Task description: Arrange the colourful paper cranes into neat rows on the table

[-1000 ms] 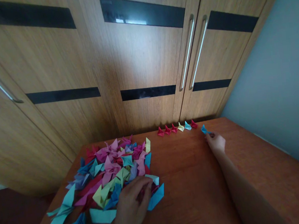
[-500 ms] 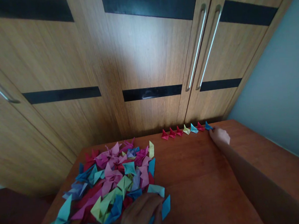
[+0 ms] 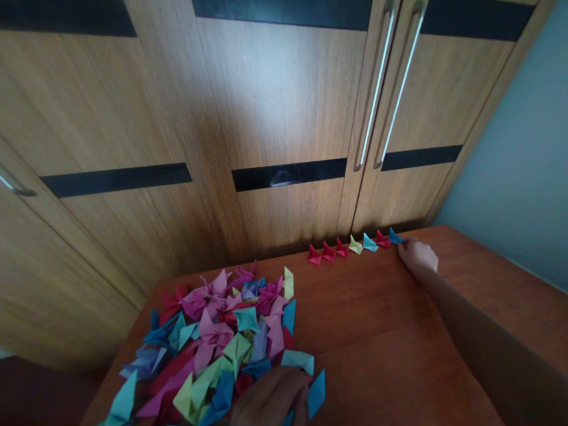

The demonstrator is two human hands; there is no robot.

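At the far right end of a row of small folded paper boats, my right hand [image 3: 417,256] is stretched out with its fingertips closed on a blue paper boat [image 3: 395,236]. To its left stand several others, among them a light blue boat [image 3: 369,243], a yellow boat [image 3: 355,245] and a red boat [image 3: 313,255]. My left hand [image 3: 268,412] rests at the near right edge of a pile of folded paper pieces [image 3: 215,337]. Its fingers are curled over a blue folded paper piece [image 3: 317,394], which sticks out on the right. A pale teal piece [image 3: 298,360] lies just beyond the fingers.
The pile, in pink, red, green, blue and purple, covers the left part of the brown table [image 3: 371,338]. Behind the table stands a wooden cupboard [image 3: 278,106] with long metal handles [image 3: 377,83]. A bluish wall [image 3: 535,168] rises at the right.
The view has shifted very slightly. Both hands stay in place, with the right hand still at the blue paper boat and the left on the pile.
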